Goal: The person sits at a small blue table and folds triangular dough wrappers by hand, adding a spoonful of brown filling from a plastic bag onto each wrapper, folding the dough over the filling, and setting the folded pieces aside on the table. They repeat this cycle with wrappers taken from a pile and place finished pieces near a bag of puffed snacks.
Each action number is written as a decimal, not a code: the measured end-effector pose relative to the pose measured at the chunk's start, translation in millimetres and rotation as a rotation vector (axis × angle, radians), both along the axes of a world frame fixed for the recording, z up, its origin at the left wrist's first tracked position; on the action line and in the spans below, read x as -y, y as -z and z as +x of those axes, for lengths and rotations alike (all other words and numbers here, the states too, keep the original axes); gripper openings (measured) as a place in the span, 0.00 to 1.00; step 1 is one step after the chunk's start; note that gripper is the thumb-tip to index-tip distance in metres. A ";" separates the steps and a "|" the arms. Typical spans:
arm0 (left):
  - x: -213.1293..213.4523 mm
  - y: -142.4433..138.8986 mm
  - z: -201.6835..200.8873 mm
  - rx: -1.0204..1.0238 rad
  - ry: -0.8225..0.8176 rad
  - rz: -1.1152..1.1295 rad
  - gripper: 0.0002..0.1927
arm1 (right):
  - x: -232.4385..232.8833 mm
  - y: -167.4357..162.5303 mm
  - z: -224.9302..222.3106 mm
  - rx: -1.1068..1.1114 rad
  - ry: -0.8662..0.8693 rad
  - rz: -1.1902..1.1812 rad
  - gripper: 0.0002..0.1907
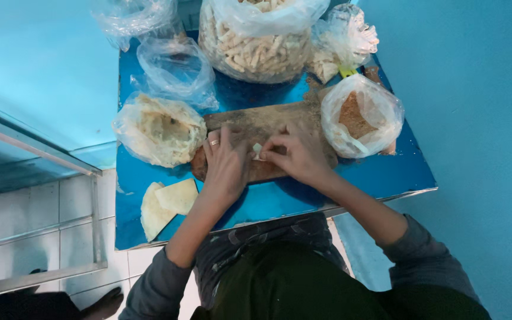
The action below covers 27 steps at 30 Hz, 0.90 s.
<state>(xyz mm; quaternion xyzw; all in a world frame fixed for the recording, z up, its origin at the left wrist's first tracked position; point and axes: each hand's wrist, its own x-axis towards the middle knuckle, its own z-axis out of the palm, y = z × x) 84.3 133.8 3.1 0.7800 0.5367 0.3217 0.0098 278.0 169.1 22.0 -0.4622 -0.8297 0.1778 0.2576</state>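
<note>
Both hands rest on a worn wooden board (268,121) on a blue tabletop (386,175). My left hand (225,166), with a ring on one finger, lies flat on the board with its fingers against a small pale piece of wrapper (257,150). From the other side, my right hand (294,153) pinches that same piece with its fingertips. The piece is mostly hidden between the two hands.
A plastic bag of pale filling (158,130) sits left of the board, a bag of brown crumbs (360,115) to the right. A big bag of rolled sticks (256,38) stands behind. Folded flat wrappers (167,204) lie near the front-left table edge. A blue wall rises at the right.
</note>
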 end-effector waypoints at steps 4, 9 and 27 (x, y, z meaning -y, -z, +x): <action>-4.7 -1.8 6.9 0.009 -0.079 -0.034 0.07 | -4.8 2.2 -4.2 -0.045 0.033 0.139 0.08; -6.7 -6.9 10.2 0.114 -0.149 -0.005 0.10 | 7.9 5.6 0.3 0.039 -0.098 0.418 0.05; -4.0 2.1 2.9 0.235 -0.061 -0.005 0.07 | 2.7 8.5 0.7 0.025 -0.076 0.355 0.07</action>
